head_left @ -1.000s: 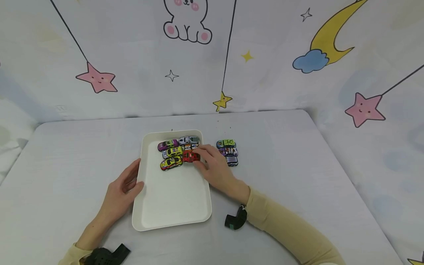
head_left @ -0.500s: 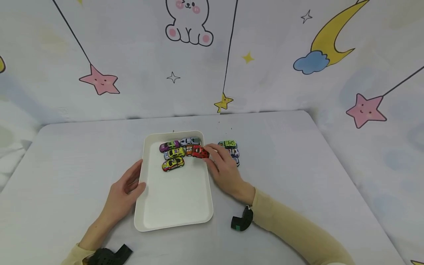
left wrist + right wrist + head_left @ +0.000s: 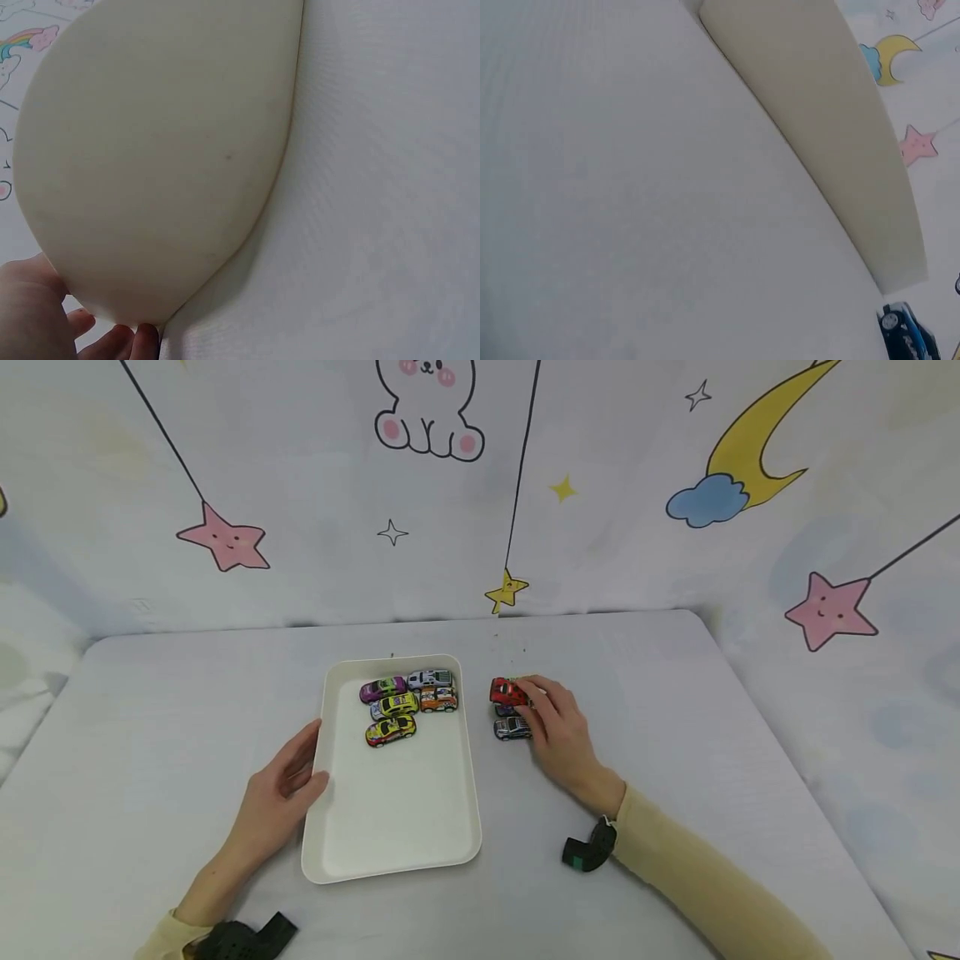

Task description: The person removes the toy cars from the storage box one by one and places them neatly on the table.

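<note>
In the head view my right hand [image 3: 566,739] pinches a red toy car [image 3: 506,692] between thumb and fingers. It is over the small group of cars right of the tray, largely covering the green and purple ones. Just in front lies a dark-and-silver toy car [image 3: 512,728], seen also as a dark car [image 3: 907,334] in the right wrist view. My left hand [image 3: 273,802] holds the left edge of the white tray [image 3: 390,852]; in the left wrist view its fingers [image 3: 112,343] touch the tray's outer side.
Inside the tray's far half sit several toy cars: a purple one [image 3: 382,689], a silver one [image 3: 430,679], an orange one [image 3: 438,699], and yellow ones [image 3: 391,730]. The white-covered table [image 3: 675,718] ends at a patterned backdrop [image 3: 600,552].
My right hand has lifted the red car out of the tray and carried it right, over the cars on the table. The left hand stays at the tray's edge.
</note>
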Demonstrator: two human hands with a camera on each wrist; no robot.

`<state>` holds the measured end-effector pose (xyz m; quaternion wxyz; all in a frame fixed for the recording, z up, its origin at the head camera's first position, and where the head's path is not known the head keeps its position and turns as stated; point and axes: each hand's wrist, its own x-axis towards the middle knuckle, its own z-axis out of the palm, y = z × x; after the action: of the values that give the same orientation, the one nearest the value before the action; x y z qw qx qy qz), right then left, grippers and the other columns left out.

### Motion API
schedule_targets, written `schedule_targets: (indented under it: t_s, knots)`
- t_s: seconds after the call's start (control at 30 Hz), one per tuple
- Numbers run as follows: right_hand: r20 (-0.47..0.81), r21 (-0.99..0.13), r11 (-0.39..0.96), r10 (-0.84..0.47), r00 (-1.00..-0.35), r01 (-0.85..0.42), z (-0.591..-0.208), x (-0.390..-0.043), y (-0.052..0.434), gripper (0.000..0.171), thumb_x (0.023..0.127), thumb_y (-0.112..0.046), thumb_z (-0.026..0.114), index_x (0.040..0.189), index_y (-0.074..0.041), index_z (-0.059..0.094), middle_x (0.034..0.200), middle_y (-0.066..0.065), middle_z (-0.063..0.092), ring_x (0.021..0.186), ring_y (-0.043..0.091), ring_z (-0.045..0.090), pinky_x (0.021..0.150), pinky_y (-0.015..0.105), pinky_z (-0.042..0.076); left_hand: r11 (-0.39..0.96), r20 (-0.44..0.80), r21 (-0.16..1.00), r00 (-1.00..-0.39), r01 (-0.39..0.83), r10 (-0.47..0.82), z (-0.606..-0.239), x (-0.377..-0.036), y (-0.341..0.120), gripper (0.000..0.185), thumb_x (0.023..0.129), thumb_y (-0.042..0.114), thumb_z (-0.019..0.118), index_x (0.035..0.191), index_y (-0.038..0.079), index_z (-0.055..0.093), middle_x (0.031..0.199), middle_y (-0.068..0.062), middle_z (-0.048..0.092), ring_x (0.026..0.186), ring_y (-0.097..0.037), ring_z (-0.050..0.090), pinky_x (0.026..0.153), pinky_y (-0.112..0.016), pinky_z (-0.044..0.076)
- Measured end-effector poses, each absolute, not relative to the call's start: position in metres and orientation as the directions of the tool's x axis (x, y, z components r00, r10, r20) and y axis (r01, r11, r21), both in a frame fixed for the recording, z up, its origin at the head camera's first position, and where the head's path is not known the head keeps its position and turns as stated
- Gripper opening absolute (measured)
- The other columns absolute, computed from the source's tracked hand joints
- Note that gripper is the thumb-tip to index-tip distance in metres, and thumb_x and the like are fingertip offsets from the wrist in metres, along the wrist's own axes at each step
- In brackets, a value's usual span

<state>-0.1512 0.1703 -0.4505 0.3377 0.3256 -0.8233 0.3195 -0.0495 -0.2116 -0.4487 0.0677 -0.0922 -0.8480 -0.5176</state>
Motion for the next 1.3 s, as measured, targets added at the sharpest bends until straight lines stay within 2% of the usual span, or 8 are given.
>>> schedule_targets:
  t_s: [0.3,0.63,0.97,1.13,1.3]
  knots:
    - [0.75,-0.233,0.641,-0.36,-0.555,-0.731,-0.453,-0.167,0.198,0.041,0.086,0.003,0.073,0.126,0.003,0.063,0.121,0.019,0.064,0.102,0.034,0.062,0.073,0.044,0.044,0.463,0.195,0.861,-0.977,0.211,0.082,-0.45,-0.049,-0.212,0.066,0.096,0.005,0.064,0.155,0.015,0.037,0.152,-0.019,0.046,0.127,0.014,0.044,0.094,-0.003,0.041]
    - [0.675,-0.343,0.694,-0.287,-0.68,-0.633,-0.454,-0.174,0.21,0.032,0.093,-0.001,0.067,0.124,0.002,0.064,0.12,0.018,0.063,0.099,0.034,0.06,0.075,0.044,0.044,0.449,0.205,0.865,-0.975,0.223,0.088,-0.447,-0.049,-0.212,0.067,0.095,0.003,0.064,0.155,0.015,0.038,0.152,-0.021,0.045,0.127,0.015,0.044,0.094,-0.003,0.041]
    - [0.576,-0.471,0.741,-0.153,-0.803,-0.479,-0.455,-0.172,0.212,0.03,0.094,-0.001,0.065,0.124,0.0,0.064,0.121,0.016,0.063,0.077,0.029,0.051,0.069,0.04,0.039,0.464,0.193,0.861,-0.978,0.209,0.084,-0.448,-0.047,-0.212,0.066,0.096,0.004,0.064,0.155,0.014,0.037,0.153,-0.02,0.045,0.126,0.016,0.043,0.094,-0.002,0.041]
    - [0.521,-0.515,0.749,-0.113,-0.846,-0.417,-0.454,-0.171,0.213,0.03,0.094,0.001,0.064,0.124,0.0,0.064,0.122,0.016,0.063,0.079,0.031,0.053,0.073,0.043,0.042,0.462,0.203,0.859,-0.975,0.22,0.089,-0.447,-0.047,-0.212,0.066,0.095,0.004,0.064,0.155,0.013,0.038,0.152,-0.021,0.045,0.127,0.015,0.044,0.094,-0.003,0.041]
    - [0.501,-0.501,0.765,-0.124,-0.856,-0.404,-0.453,-0.172,0.213,0.03,0.094,0.003,0.063,0.124,-0.001,0.064,0.121,0.017,0.063,0.088,0.035,0.059,0.078,0.05,0.045,0.463,0.201,0.859,-0.976,0.219,0.089,-0.448,-0.048,-0.211,0.066,0.096,0.004,0.064,0.155,0.013,0.037,0.152,-0.021,0.045,0.127,0.016,0.043,0.094,-0.002,0.041]
